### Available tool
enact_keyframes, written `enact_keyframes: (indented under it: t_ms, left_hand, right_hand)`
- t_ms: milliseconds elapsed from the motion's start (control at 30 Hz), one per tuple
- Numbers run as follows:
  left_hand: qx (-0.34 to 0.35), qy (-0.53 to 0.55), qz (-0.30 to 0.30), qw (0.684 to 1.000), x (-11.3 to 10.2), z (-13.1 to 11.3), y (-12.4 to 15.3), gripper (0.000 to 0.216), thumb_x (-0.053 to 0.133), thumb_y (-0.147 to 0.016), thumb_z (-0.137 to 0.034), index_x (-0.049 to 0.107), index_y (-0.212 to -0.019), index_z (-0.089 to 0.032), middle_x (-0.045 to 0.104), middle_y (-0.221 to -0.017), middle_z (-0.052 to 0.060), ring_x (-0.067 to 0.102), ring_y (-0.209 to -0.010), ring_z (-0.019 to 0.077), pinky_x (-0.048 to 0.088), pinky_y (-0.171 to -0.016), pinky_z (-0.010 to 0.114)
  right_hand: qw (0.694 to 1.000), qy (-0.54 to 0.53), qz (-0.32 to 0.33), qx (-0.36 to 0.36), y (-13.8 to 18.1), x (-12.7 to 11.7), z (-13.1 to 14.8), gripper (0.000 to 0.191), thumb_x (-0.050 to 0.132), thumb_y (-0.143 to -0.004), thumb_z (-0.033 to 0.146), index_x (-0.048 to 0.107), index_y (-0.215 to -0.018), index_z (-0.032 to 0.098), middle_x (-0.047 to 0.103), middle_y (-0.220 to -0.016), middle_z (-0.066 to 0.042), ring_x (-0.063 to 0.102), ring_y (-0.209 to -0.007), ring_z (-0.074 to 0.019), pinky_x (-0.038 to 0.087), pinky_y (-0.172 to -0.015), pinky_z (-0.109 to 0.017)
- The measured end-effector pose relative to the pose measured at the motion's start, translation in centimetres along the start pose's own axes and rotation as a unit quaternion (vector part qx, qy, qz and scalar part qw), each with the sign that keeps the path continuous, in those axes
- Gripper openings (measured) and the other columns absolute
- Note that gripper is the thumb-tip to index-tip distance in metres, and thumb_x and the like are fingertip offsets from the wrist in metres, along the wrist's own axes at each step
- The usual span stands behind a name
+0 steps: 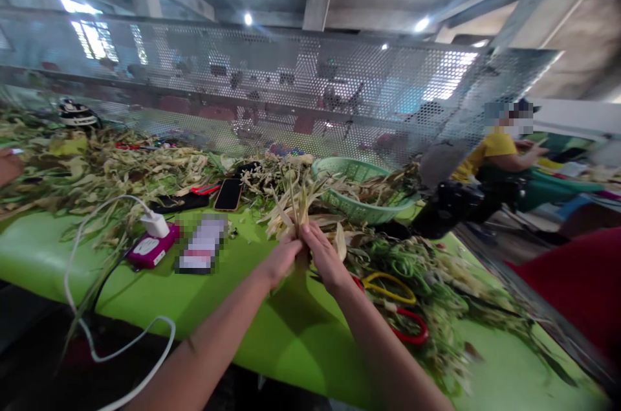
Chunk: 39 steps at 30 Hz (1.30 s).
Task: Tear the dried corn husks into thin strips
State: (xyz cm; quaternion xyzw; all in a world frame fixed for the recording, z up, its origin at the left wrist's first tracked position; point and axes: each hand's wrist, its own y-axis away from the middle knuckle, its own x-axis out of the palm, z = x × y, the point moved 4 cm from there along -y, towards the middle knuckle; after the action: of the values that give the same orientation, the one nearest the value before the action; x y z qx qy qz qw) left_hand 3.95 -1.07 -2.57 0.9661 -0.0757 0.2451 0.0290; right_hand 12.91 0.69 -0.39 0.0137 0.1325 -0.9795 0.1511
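Over the near middle of the green table (286, 359), my left hand (284, 257) and my right hand (322, 249) meet, fingers closed on a bundle of pale, dried leaves (301, 200). The leaf tips fan upward and away from me; the lower ends are hidden by my hands. Close to my right forearm lie scissors with yellow and red handles (391, 285), and another red handle loop (414, 327) beside them. Green and pale plant stalks (417, 268) spread out to the right. Behind the bundle sits a green plastic basket (371, 211) with dry leaves in it.
A phone with a lit screen (201, 243), a dark phone (228, 194) and a magenta power box (152, 248) with a white cable (72, 268) lie left. Dried leaves (165, 165) heap behind them. A perforated metal screen (291, 94) closes the back. A person in yellow (490, 149) sits right.
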Motion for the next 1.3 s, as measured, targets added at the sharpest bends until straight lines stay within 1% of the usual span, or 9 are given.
enact_keyframes:
  t_ms: [200, 300, 433, 767, 900, 1033, 1167, 1233, 1300]
  left_hand:
    - [-0.018, 0.174, -0.078, 0.982, -2.0, -1.4, -0.9, 0.007, 0.056, -0.075, -0.014, 0.061, -0.08, -0.012, 0.065, -0.068, 0.004, 0.062, -0.061, 0.0129, 0.051, -0.065, 0.027]
    - [-0.001, 0.218, -0.102, 0.971, -2.7, -2.5, -0.9, 0.009, 0.055, -0.077, -0.01, 0.06, -0.084, -0.012, 0.065, -0.07, 0.003, 0.064, -0.063, 0.0127, 0.052, -0.065, 0.026]
    - [0.024, 0.24, -0.074, 0.968, -2.8, -3.0, -1.0, 0.009, 0.058, -0.077, -0.01, 0.059, -0.086, -0.013, 0.064, -0.071, 0.002, 0.064, -0.064, 0.0123, 0.051, -0.066, 0.025]
    - [0.011, 0.257, -0.074, 0.963, -2.9, -2.4, -1.0, 0.004, 0.058, -0.078, -0.012, 0.061, -0.08, -0.012, 0.063, -0.066, 0.0, 0.06, -0.061, 0.0112, 0.049, -0.065, 0.025]
    - [0.009, 0.252, -0.067, 0.965, -2.7, -2.3, -1.0, 0.004, 0.06, -0.077, -0.014, 0.061, -0.08, -0.013, 0.061, -0.065, 0.0, 0.06, -0.062, 0.0119, 0.049, -0.069, 0.027]
    - [0.015, 0.251, -0.101, 0.963, -3.1, -2.6, -0.9, 0.008, 0.063, -0.077, -0.016, 0.06, -0.084, -0.013, 0.059, -0.065, -0.002, 0.057, -0.057, 0.0102, 0.048, -0.065, 0.026]
    - [0.063, 0.247, -0.107, 0.961, -3.5, -3.4, -1.0, 0.007, 0.062, -0.078, -0.015, 0.059, -0.084, -0.014, 0.057, -0.066, -0.003, 0.055, -0.057, 0.0086, 0.05, -0.069, 0.026]
    - [0.076, 0.245, -0.103, 0.961, -3.5, -3.6, -1.0, 0.006, 0.061, -0.078, -0.015, 0.058, -0.084, -0.014, 0.056, -0.065, -0.003, 0.054, -0.057, 0.0084, 0.051, -0.071, 0.028]
    - [0.079, 0.247, -0.099, 0.961, -3.5, -3.7, -1.0, 0.007, 0.061, -0.078, -0.015, 0.058, -0.085, -0.014, 0.056, -0.065, -0.003, 0.054, -0.056, 0.0084, 0.051, -0.073, 0.03]
  right_hand:
    - [0.996, -0.063, 0.006, 0.056, 0.1, -0.7, 0.7, 0.048, 0.063, -0.081, 0.044, 0.056, -0.125, 0.025, 0.067, -0.105, -0.007, 0.061, -0.099, -0.0248, 0.045, -0.091, -0.043]
    - [0.998, 0.04, 0.038, 0.001, 0.0, -0.8, 1.4, 0.052, 0.072, -0.072, 0.037, 0.058, -0.12, 0.023, 0.064, -0.111, -0.009, 0.061, -0.1, -0.0257, 0.046, -0.091, -0.043]
    - [0.965, 0.221, 0.073, -0.121, 0.3, 0.0, 2.3, 0.071, 0.076, -0.066, 0.024, 0.049, -0.131, 0.029, 0.052, -0.126, -0.008, 0.052, -0.113, -0.0255, 0.042, -0.098, -0.042]
    - [0.899, 0.382, 0.105, -0.185, 1.1, 1.3, 2.5, 0.102, 0.074, -0.063, 0.014, 0.02, -0.147, 0.035, 0.038, -0.14, -0.008, 0.038, -0.13, -0.0285, 0.035, -0.107, -0.045]
    - [0.901, 0.384, 0.09, -0.183, 1.1, 1.4, 2.4, 0.097, 0.073, -0.064, 0.015, 0.023, -0.145, 0.036, 0.037, -0.14, -0.007, 0.039, -0.129, -0.0291, 0.037, -0.104, -0.046]
    - [0.935, 0.319, 0.05, -0.147, 0.8, 0.9, 1.8, 0.088, 0.071, -0.064, 0.017, 0.03, -0.141, 0.031, 0.041, -0.135, -0.009, 0.049, -0.117, -0.0275, 0.042, -0.098, -0.044]
    - [0.979, 0.198, 0.041, -0.035, 0.3, 0.3, 0.5, 0.051, 0.066, -0.07, 0.026, 0.052, -0.119, 0.023, 0.057, -0.114, -0.008, 0.059, -0.082, -0.0191, 0.049, -0.074, -0.035]
    - [0.987, 0.137, 0.072, 0.034, 0.2, 0.5, 0.0, 0.028, 0.062, -0.074, 0.03, 0.062, -0.1, 0.021, 0.063, -0.097, -0.005, 0.056, -0.072, -0.017, 0.045, -0.066, -0.031]
    - [0.986, 0.078, 0.113, 0.1, 0.5, 1.0, -0.2, 0.02, 0.058, -0.078, 0.035, 0.066, -0.087, 0.019, 0.064, -0.083, -0.003, 0.053, -0.064, -0.015, 0.04, -0.059, -0.028]
